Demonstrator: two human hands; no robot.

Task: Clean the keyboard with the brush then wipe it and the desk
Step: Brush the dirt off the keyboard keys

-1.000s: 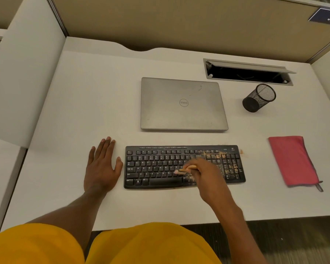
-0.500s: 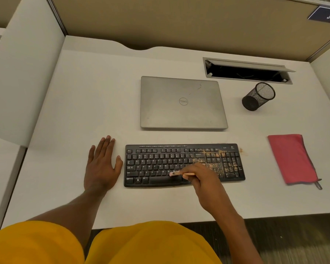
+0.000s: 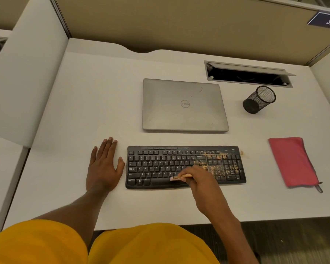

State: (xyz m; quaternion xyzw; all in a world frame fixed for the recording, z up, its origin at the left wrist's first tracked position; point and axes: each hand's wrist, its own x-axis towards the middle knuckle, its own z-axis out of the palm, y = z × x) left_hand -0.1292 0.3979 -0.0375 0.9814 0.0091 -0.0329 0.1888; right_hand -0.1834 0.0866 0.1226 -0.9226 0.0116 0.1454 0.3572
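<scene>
A black keyboard lies on the white desk, with brown crumbs over its right-hand keys and a few on the desk by its top right corner. My right hand grips a small wooden-handled brush, whose pale bristles touch the keys just above the space bar. My left hand rests flat on the desk, fingers straight, its thumb close to the keyboard's left edge. A folded red cloth lies on the desk to the right of the keyboard.
A closed silver laptop sits behind the keyboard. A black mesh pen cup stands at the back right, near an open cable slot. Partition walls enclose the desk on the left, back and right.
My right hand has drawn the brush left and toward the front edge, from the keyboard's middle rows to the space bar row. The left hand has stayed put.
</scene>
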